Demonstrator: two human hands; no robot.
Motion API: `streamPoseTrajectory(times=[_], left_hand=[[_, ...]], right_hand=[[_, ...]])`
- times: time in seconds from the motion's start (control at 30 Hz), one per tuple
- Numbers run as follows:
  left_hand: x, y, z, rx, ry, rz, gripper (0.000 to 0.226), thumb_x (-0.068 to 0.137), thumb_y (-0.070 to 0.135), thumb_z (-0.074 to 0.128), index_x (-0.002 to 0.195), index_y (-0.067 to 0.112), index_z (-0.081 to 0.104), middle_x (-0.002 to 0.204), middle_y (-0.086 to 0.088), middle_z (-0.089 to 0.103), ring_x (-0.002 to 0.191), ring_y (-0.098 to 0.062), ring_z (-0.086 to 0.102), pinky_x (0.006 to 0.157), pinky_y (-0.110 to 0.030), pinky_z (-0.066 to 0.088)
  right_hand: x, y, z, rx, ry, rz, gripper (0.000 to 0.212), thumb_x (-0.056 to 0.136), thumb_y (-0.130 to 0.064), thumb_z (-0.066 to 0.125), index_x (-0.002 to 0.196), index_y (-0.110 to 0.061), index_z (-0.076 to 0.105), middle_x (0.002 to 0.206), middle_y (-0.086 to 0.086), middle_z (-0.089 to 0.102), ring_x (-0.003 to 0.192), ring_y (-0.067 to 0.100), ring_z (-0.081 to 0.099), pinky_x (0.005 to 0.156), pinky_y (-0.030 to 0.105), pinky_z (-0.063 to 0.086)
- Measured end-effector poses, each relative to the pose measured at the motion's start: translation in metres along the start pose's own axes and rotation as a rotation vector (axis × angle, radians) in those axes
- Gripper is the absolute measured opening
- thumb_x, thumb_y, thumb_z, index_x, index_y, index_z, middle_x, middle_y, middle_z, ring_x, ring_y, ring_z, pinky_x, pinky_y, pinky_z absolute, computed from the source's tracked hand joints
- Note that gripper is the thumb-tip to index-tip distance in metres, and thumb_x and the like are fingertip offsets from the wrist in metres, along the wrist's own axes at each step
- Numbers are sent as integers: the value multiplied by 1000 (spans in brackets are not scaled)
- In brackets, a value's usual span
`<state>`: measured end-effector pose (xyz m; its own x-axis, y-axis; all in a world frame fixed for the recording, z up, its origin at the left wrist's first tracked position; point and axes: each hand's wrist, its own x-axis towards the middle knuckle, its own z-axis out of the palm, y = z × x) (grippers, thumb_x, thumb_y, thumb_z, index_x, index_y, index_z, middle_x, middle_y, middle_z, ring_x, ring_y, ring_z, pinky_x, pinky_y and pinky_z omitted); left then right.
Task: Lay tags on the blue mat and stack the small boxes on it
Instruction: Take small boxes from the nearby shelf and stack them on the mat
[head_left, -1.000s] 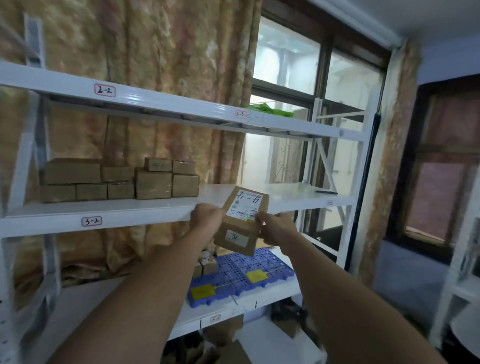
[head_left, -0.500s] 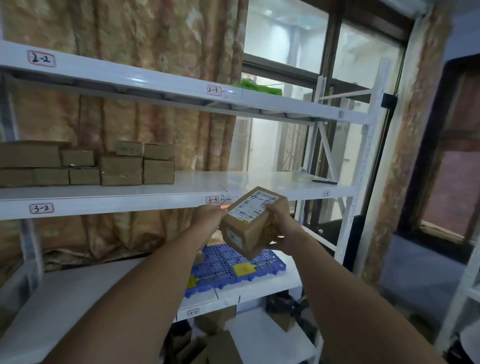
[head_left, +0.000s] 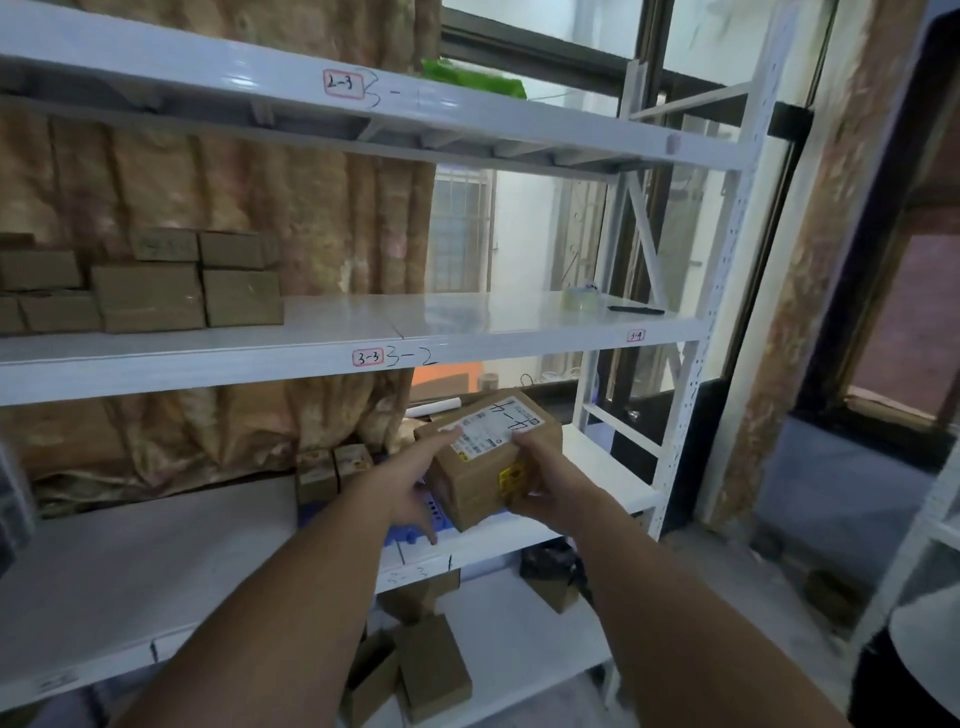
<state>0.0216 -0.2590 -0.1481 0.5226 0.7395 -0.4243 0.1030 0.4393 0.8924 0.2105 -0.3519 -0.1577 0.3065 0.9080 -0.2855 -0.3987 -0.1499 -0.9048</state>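
Left hand (head_left: 415, 483) lay flat-fingered against box side. Right hand (head_left: 540, 480) curled round its near corner. Step, as judged: stacking labelled box (head_left: 483, 467) on mat. Next move called for levelling, then lowering. Small boxes (head_left: 332, 470) stood rear left. Blue mat (head_left: 413, 531) was mostly hidden. Labelled box hung tilted between hands, over mat.

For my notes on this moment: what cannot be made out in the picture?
Head view:
- Blue mat: mostly hidden behind the cardboard box, left hand and right hand.
- Any tags on the mat: not visible behind them.
- Box label small print: blurred, too small.
- Stacked boxes on the middle shelf: cut by the left edge.
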Motion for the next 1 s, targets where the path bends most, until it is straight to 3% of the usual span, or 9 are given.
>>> streamPoseTrajectory(times=[0.1, 0.23, 0.33, 0.4, 0.53, 0.63, 0.73, 0.83, 1.0], left_hand=[[20, -7, 6, -73, -26, 7, 75, 76, 43, 83, 137, 20, 48, 128, -15, 54, 124, -44, 51, 101, -75, 37], [42, -1, 2, 6, 52, 60, 58, 81, 39, 79, 128, 21, 52, 114, -14, 62, 101, -36, 61, 83, -57, 57], [70, 7, -23, 175, 98, 118, 80, 61, 45, 87, 132, 28, 54, 114, -7, 70, 101, -32, 68, 86, -53, 58], [95, 14, -42, 278, 101, 128, 90, 48, 46, 90, 131, 33, 57, 112, -2, 74, 100, -27, 71, 89, -49, 57], [121, 39, -62, 343, 31, 113, 40, 75, 29, 83, 113, 24, 71, 103, -2, 78, 107, -28, 70, 105, -50, 49], [164, 52, -86, 330, 56, 115, 40, 79, 23, 81, 117, 17, 69, 103, -5, 78, 103, -27, 72, 101, -47, 52], [207, 56, -109, 266, 160, 173, 44, 75, 41, 83, 111, 19, 71, 101, -3, 78, 98, -25, 71, 100, -45, 51], [245, 50, -128, 237, 393, 296, 24, 84, 42, 78, 90, 20, 68, 98, -1, 70, 85, -18, 64, 88, -40, 54], [282, 37, -138, 80, 330, 163, 36, 93, 34, 71, 116, 13, 54, 107, -8, 63, 94, -28, 66, 81, -43, 56]], right_hand=[[13, 7, -10, -12, -23, 63, 75, 83, -42, 79, 142, -23, 37, 134, 8, 55, 124, 32, 54, 103, 51, 49], [53, 11, -26, -143, 193, 105, 106, 70, -76, 71, 150, -19, 31, 147, 11, 44, 133, 34, 46, 110, 50, 39], [91, 7, -34, -281, 359, 28, 110, 67, -79, 70, 152, -21, 32, 155, 9, 37, 136, 36, 42, 108, 52, 37], [115, 5, -36, -402, 299, 11, 96, 72, -77, 68, 148, -26, 39, 157, 7, 37, 137, 35, 42, 109, 54, 34], [162, 13, -33, -563, -81, 188, 90, 57, -88, 67, 126, -30, 64, 131, 5, 66, 124, 27, 56, 109, 51, 39], [209, 16, -24, -508, -213, 209, 76, 74, -76, 66, 127, -21, 68, 124, 10, 71, 122, 32, 62, 108, 49, 47], [248, 17, -2, -390, -189, 141, 58, 89, -60, 62, 124, -15, 69, 121, 14, 72, 117, 31, 65, 106, 46, 50], [287, 20, 23, -300, -68, 117, 50, 93, -58, 59, 118, -16, 72, 115, 10, 74, 102, 24, 68, 88, 41, 59], [346, 31, 58, -363, 54, 161, 62, 88, -68, 59, 111, -11, 69, 102, 14, 71, 90, 29, 66, 82, 44, 55]])
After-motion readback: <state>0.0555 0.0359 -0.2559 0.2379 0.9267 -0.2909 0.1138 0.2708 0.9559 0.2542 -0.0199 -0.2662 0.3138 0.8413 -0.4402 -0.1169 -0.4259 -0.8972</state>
